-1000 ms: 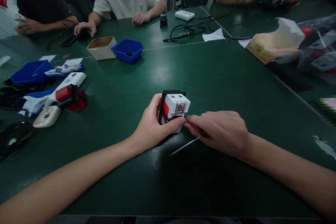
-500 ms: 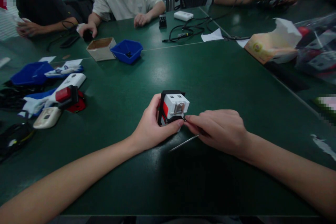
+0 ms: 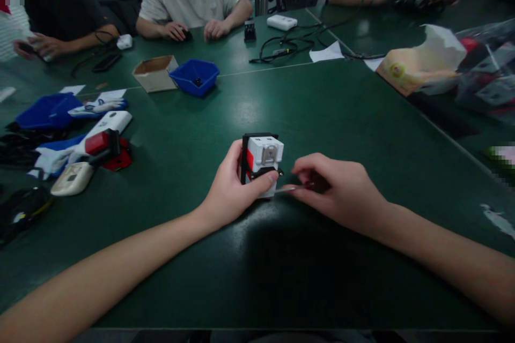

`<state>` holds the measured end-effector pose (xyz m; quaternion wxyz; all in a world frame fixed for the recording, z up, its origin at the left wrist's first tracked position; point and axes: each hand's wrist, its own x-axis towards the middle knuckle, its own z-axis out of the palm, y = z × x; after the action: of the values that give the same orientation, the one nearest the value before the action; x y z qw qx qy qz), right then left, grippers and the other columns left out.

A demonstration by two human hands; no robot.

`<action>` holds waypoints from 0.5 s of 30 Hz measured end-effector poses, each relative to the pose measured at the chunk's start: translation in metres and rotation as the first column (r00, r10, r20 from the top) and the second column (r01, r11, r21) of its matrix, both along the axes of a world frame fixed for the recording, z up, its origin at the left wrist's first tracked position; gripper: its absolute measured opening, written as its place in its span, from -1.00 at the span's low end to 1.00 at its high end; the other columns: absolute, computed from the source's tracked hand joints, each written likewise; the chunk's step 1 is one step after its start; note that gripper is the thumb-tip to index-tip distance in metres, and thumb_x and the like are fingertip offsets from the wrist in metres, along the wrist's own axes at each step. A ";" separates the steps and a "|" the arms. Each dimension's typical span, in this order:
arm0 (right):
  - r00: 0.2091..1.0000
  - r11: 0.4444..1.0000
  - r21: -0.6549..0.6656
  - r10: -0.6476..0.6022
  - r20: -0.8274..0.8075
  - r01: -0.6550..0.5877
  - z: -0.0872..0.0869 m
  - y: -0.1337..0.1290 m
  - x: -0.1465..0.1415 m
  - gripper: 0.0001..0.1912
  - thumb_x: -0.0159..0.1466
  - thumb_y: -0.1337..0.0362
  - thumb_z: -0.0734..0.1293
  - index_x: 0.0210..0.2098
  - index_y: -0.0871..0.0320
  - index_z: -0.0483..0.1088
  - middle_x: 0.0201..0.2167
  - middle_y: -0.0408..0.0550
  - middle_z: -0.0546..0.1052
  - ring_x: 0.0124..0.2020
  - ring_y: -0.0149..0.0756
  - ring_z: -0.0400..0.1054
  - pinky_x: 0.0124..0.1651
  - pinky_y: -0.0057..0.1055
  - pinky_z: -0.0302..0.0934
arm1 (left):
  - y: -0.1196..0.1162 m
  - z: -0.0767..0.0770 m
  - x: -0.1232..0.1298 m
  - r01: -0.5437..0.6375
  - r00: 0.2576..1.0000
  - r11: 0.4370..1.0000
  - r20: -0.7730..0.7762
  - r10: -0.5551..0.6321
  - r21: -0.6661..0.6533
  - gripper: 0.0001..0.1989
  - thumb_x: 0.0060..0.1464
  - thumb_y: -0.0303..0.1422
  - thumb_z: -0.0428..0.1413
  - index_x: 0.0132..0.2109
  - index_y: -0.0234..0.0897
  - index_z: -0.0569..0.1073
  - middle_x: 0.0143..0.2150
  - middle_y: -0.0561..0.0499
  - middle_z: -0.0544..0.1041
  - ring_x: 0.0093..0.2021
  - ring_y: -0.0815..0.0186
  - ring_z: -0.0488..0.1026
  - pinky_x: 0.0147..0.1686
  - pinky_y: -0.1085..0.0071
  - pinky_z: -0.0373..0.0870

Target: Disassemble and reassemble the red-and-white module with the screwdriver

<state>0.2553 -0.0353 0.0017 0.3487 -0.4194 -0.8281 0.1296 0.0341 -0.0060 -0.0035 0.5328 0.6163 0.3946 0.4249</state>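
Note:
My left hand (image 3: 231,187) is closed around a boxy white-and-red device (image 3: 263,153) with a black square frame on its left side. The thumb lies across a black bracket (image 3: 263,171) on the device, and a small screw (image 3: 281,172) sticks out at the bracket's right end. Just right of it, my right hand (image 3: 338,187) is closed on a screwdriver-like tool with a thin metal shaft (image 3: 285,189); its handle is mostly hidden in the palm. The shaft points left towards the lower part of the device. Whether its tip touches is unclear.
On the left lie a red-and-black device (image 3: 107,147), gloves (image 3: 56,158) and a white case (image 3: 72,178). Further back stand a cardboard box (image 3: 156,75) and a blue bin (image 3: 195,77). Cables (image 3: 281,45) and a tissue pack (image 3: 420,64) are towards the right. People sit opposite.
My right hand's index finger has come off the screw, and the tool's shaft has swung up from pointing down-left to nearly level. The device has shifted slightly left and up.

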 end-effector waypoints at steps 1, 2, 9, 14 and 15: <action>0.997 0.996 -0.091 -0.015 -0.078 0.007 0.001 0.001 0.003 -0.79 0.39 0.12 0.42 -0.24 0.13 0.44 -0.52 -0.20 0.52 -0.58 -0.42 0.38 -0.54 -0.51 0.21 | 0.001 -0.001 0.000 -0.006 1.000 0.999 0.028 0.007 -0.038 -0.52 0.03 -0.22 0.39 0.00 -0.23 0.38 -0.12 -0.02 0.57 -0.14 0.19 0.60 -0.10 0.26 0.59; 0.987 0.986 -0.165 -0.038 -0.153 0.012 0.001 0.003 0.006 -0.79 0.38 0.12 0.44 -0.24 0.14 0.46 -0.49 -0.17 0.55 -0.55 -0.39 0.42 -0.52 -0.50 0.27 | 0.002 -0.001 0.000 -0.007 0.998 0.997 0.062 0.012 -0.082 -0.52 0.03 -0.21 0.40 -0.01 -0.23 0.37 -0.13 -0.02 0.57 -0.16 0.19 0.61 -0.16 0.27 0.62; 0.853 0.974 -0.162 -0.218 -0.473 0.159 0.017 0.010 0.021 -0.87 0.30 0.31 0.50 -0.14 0.07 0.61 -0.13 -0.02 0.70 -0.19 -0.19 0.63 -0.15 -0.28 0.57 | 0.007 -0.002 -0.002 0.022 0.970 0.959 0.239 0.048 -0.283 -0.48 0.07 -0.20 0.40 0.02 -0.22 0.32 -0.11 -0.01 0.54 -0.23 0.16 0.69 -0.35 0.33 0.68; 0.948 0.965 0.179 -0.137 -0.286 0.194 0.030 -0.021 0.024 -0.75 0.40 0.40 0.37 0.00 -0.03 0.53 0.00 0.02 0.66 -0.08 -0.11 0.61 -0.03 -0.14 0.57 | 0.005 0.000 -0.001 -0.012 0.979 0.970 0.197 0.061 -0.243 -0.48 0.07 -0.23 0.40 0.05 -0.23 0.33 -0.06 -0.04 0.57 -0.18 0.18 0.67 -0.20 0.27 0.68; 0.991 0.977 0.200 -0.045 -0.128 0.070 0.030 -0.031 0.026 -0.71 0.45 0.39 0.29 0.07 -0.08 0.49 0.04 0.01 0.64 -0.04 -0.11 0.61 -0.02 -0.14 0.57 | 0.005 0.000 0.000 -0.030 0.981 0.974 0.183 0.072 -0.223 -0.49 0.06 -0.24 0.40 0.04 -0.23 0.34 -0.05 -0.05 0.57 -0.15 0.18 0.66 -0.17 0.26 0.68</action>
<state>0.2817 -0.0662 0.0317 0.4437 -0.3966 -0.8014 0.0595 0.0339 -0.0013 -0.0034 0.6216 0.5000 0.4024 0.4491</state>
